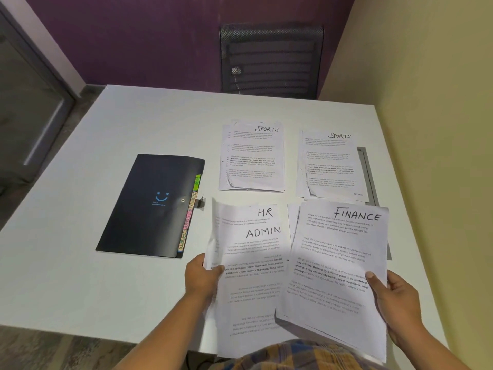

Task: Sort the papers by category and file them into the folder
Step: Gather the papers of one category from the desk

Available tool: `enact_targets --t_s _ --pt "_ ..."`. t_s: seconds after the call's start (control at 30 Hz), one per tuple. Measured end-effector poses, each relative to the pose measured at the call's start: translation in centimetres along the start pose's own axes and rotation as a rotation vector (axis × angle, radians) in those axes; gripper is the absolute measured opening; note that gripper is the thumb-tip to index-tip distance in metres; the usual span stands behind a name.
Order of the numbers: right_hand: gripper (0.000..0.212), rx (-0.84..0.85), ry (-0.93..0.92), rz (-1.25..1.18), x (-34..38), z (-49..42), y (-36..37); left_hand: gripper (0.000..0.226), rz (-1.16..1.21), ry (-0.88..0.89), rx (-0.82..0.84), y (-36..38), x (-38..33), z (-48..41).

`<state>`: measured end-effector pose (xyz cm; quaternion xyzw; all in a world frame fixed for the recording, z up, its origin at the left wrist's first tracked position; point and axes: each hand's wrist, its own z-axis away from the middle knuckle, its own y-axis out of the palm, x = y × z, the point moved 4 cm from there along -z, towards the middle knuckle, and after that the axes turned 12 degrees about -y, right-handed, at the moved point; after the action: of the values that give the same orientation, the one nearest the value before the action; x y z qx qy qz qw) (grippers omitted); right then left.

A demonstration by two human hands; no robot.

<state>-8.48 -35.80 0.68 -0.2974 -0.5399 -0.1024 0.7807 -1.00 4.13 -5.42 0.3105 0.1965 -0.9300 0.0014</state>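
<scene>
My left hand (204, 276) pinches the left edge of a sheet headed ADMIN (253, 276), lifted over a sheet headed HR (240, 212) that lies on the table. My right hand (397, 300) grips the right edge of a stack topped by a FINANCE sheet (338, 263). Two piles headed SPORTS lie further back, one in the middle (252, 156) and one on the right (330, 164). A closed dark folder (149, 206) with a smiley mark and coloured index tabs lies to the left of the papers.
The white table (106, 289) meets a yellow wall on the right. A black mesh chair (270, 58) stands behind the far edge. A grey strip (369, 177) lies under the right-hand papers.
</scene>
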Motion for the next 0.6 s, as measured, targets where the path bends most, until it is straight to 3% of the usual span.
enact_targets --t_s 0.13,0.27,0.4,0.5,0.6 --pt "0.023 -0.010 0.001 0.014 -0.1 0.0 -0.1 0.014 -0.013 0.060 -0.046 -0.7 -0.4 0.0" --pt "0.023 -0.002 0.007 0.021 -0.1 0.0 0.0 0.029 0.026 0.030 -0.030 -0.9 -0.4 -0.6" --pt "0.021 0.001 0.005 0.005 0.2 0.1 0.3 0.028 -0.204 0.064 -0.150 -1.7 -0.5 -1.2" --pt "0.022 -0.001 0.008 0.004 0.3 0.0 0.3 0.050 -0.370 0.032 -0.186 -2.3 -0.4 -1.1" --pt "0.021 -0.009 0.005 0.005 0.3 0.0 0.2 0.068 -0.329 -0.025 -0.090 -1.9 0.1 -1.4"
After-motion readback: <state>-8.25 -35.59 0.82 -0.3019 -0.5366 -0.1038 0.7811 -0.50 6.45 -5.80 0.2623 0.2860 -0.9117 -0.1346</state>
